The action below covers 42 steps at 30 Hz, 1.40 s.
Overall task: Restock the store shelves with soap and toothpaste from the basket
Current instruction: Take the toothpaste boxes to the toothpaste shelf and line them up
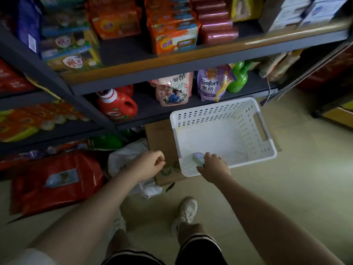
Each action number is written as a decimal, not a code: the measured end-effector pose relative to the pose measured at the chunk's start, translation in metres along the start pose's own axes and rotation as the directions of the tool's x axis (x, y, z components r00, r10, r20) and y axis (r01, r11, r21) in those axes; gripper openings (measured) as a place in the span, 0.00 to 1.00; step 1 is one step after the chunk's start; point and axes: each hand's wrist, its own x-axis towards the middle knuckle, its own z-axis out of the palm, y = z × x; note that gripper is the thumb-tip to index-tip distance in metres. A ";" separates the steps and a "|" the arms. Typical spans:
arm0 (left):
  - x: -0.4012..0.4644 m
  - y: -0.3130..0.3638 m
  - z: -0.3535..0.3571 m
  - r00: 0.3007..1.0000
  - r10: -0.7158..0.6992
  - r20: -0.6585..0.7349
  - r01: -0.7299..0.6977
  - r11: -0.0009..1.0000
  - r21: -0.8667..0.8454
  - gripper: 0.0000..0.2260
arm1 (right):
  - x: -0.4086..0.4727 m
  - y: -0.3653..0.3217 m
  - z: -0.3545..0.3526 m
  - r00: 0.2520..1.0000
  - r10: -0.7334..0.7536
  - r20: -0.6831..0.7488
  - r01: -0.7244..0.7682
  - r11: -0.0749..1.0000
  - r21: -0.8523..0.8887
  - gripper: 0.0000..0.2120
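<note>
Head view: right hand (pixel 214 167) fingers pinch small box (pixel 198 157) in basket (pixel 210 111), long axis toward shelves; left hand (pixel 150 164) loosely curled.

A pale tiled floor (pixel 286 188) carries a flattened cardboard box (pixel 162 142), and a white perforated basket (pixel 265 134) sits partly on that cardboard; beside it lie a crumpled white plastic bag (pixel 126 155) and a large red bag (pixel 57 180). On the grey metal shelving (pixel 133 81), the upper board holds orange soap packs (pixel 173 39) and maroon bars (pixel 217 33), the lower a red OMO detergent bottle (pixel 118 108), a pink pouch (pixel 173 88), a purple Comfort pouch (pixel 210 87) and a green bottle (pixel 238 79)
</note>
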 end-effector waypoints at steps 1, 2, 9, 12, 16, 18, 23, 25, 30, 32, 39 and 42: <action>0.000 -0.003 0.002 0.999 -0.039 -0.005 0.039 0.999 -0.012 0.08 | 0.005 0.002 0.002 1.000 0.019 -0.002 -0.019 1.000 0.004 0.18; 0.000 -0.005 0.004 0.997 -0.073 -0.013 0.073 0.997 -0.022 0.08 | 0.010 0.002 0.004 0.999 0.038 -0.012 -0.038 0.999 0.002 0.16; -0.023 -0.014 -0.005 0.987 -0.146 -0.062 0.138 0.983 -0.120 0.08 | 0.019 0.000 -0.022 0.968 0.249 0.018 -0.244 0.929 0.279 0.14; -0.045 -0.019 -0.026 0.986 -0.110 -0.124 0.096 0.989 -0.115 0.09 | -0.005 -0.012 -0.047 0.975 0.221 0.013 -0.158 0.656 0.738 0.15; -0.079 -0.046 -0.065 0.980 -0.074 -0.186 0.064 0.996 -0.059 0.07 | -0.044 -0.066 -0.074 0.974 0.109 -0.197 0.114 0.514 0.850 0.10; -0.099 -0.071 -0.087 0.968 -0.042 -0.247 0.038 0.999 -0.023 0.08 | -0.066 -0.105 -0.077 0.946 -0.011 -0.324 0.282 0.522 0.805 0.09; -0.172 -0.169 -0.140 0.947 -0.041 -0.319 0.059 0.997 0.047 0.09 | -0.123 -0.234 -0.050 0.748 -0.248 -0.615 0.626 0.571 0.531 0.13; -0.208 -0.213 -0.159 0.928 -0.077 -0.364 0.100 0.994 0.045 0.09 | -0.144 -0.296 -0.038 0.660 -0.348 -0.666 0.717 0.556 0.421 0.14; -0.272 -0.288 -0.204 0.832 -0.124 -0.541 0.110 0.992 -0.057 0.12 | -0.174 -0.427 -0.023 0.530 -0.496 -0.688 0.818 0.514 0.259 0.17; -0.285 -0.308 -0.222 0.796 -0.127 -0.592 0.105 0.992 -0.071 0.11 | -0.174 -0.472 -0.023 0.503 -0.515 -0.694 0.825 0.525 0.208 0.17; -0.266 -0.339 -0.255 0.730 -0.087 -0.678 0.104 0.994 -0.016 0.13 | -0.115 -0.562 -0.040 0.605 -0.395 -0.692 0.634 0.764 0.118 0.18; -0.245 -0.350 -0.269 0.761 -0.100 -0.641 0.145 0.989 0.018 0.14 | -0.087 -0.583 -0.037 0.728 -0.515 -0.453 0.554 0.831 -0.054 0.31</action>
